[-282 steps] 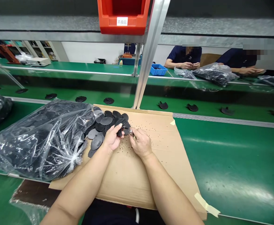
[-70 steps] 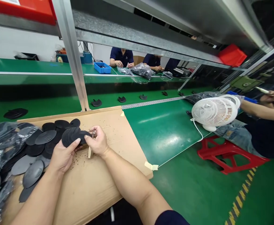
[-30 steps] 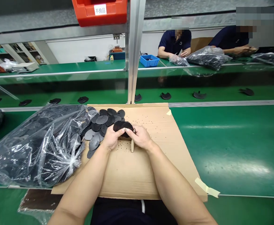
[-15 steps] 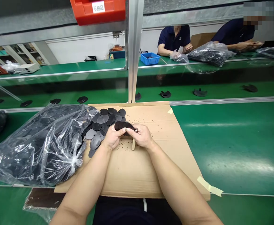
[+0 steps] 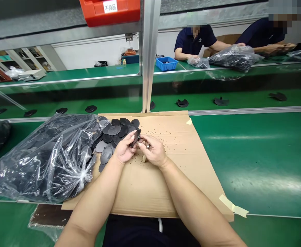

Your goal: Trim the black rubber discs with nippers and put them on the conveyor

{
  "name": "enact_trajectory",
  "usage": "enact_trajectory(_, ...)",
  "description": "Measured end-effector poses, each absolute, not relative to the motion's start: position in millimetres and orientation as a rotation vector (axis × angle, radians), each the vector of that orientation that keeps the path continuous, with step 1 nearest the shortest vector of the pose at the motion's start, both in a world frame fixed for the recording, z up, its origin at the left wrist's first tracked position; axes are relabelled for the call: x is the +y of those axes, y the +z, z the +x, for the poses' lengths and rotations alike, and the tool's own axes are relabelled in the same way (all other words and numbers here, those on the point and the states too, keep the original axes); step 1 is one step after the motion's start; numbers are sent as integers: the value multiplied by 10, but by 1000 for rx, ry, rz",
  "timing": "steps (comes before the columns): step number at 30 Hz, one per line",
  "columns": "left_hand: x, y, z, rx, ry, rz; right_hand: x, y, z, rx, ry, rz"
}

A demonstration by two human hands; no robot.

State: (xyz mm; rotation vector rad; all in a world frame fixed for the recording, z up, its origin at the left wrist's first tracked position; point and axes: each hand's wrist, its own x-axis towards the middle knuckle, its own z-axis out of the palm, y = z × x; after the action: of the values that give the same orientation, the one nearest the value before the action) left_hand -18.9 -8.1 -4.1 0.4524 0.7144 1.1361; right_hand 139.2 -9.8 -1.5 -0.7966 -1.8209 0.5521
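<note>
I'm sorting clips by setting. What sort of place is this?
Probably a factory workshop: black discs heaped on cardboard, black parts spaced along a green surface, and people in navy shirts opposite.

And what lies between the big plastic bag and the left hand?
In the head view, loose black discs on the cardboard lie between the bag and left hand.

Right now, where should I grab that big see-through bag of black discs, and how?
Probably pinch the clear plastic bag by its bunched-up end, coming from the right, where the cardboard sheet lies: the film gathers narrow there, while the rest bulges wide.
</note>
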Motion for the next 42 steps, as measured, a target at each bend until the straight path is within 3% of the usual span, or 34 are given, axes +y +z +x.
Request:
enact_trajectory(19, -133, -116, -158, 660, 1059, 485, -83, -19, 1422, -1960, 269, -813)
enact_trajectory(31, -127, -140, -112, 606, 949, 274, -109, -29, 1377, -1907, 258, -801)
enact_trajectory(37, -150, -117, -93, 617, 1013, 340, -123, -25, 1366, -1869, 216, -787)
enact_trajectory(42, -148, -91, -24, 645, 1129, 396, -93, -96, 1333, -1789, 367, -806)
